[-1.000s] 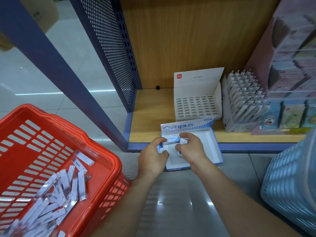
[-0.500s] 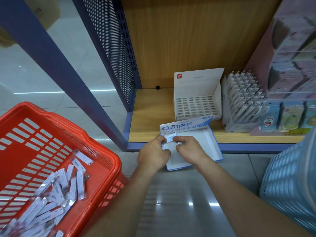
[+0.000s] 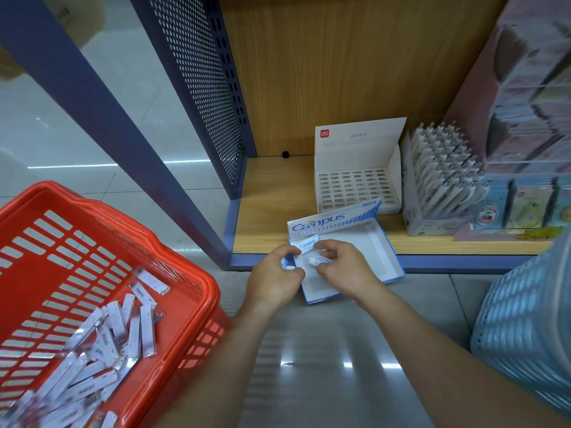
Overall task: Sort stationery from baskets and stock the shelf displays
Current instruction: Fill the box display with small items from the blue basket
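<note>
The red slotted plastic basket (image 3: 191, 273) looks smooth and shiny. The pale wood-grain shelf board (image 3: 268, 205) is matt, the blue perforated metal side panel (image 3: 197, 88) painted. The blue-and-white open cardboard box (image 3: 364, 254) is smooth card. The grey floor tiles (image 3: 324, 381) are glossy.

Left hand (image 3: 275, 276), right hand (image 3: 344, 268) over open Campus box (image 3: 372, 251), each around a small white piece (image 3: 319, 260), perhaps erasers.
</note>
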### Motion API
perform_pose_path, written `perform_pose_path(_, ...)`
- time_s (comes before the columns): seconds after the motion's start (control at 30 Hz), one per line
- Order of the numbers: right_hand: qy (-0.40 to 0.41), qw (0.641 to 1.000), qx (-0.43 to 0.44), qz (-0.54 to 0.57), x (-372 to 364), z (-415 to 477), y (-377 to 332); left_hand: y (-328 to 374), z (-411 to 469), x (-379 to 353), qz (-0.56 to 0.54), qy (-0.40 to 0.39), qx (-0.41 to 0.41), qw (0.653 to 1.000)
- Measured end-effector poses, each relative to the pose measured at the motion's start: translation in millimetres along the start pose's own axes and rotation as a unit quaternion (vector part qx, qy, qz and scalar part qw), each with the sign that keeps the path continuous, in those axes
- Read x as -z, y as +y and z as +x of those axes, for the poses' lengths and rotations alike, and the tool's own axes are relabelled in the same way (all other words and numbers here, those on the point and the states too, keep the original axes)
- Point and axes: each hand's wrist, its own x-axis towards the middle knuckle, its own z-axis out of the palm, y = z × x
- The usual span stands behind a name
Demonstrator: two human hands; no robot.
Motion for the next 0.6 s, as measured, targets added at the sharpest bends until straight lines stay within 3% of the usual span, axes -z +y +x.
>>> perform_pose_path(0.13, -0.043, 0.993, 0.030, -0.104, -0.5, -0.8, -6.0, 7.0, 4.6, 4.2, 0.155, -0.020, -0.023, 0.987)
perform_pose_path(0.37, -0.049, 0.987, 0.037, -0.148, 0.9, 0.9, -1.3, 6.9, 5.2, 7.7, 0.238, -0.026, -0.050, 0.970)
perform_pose_path(0.5, -0.062, 0.988, 0.047, -0.135, 0.5, 1.1, -2.9, 7.2, 3.0, 5.7, 0.236, -0.030, -0.039, 0.970)
perform_pose_path(0.6, -0.025, 0.997, 0.034, -0.058, 4.4, 1.3, -0.5, 7.8, 1.3, 8.2, 0.172, -0.007, -0.018, 0.985)
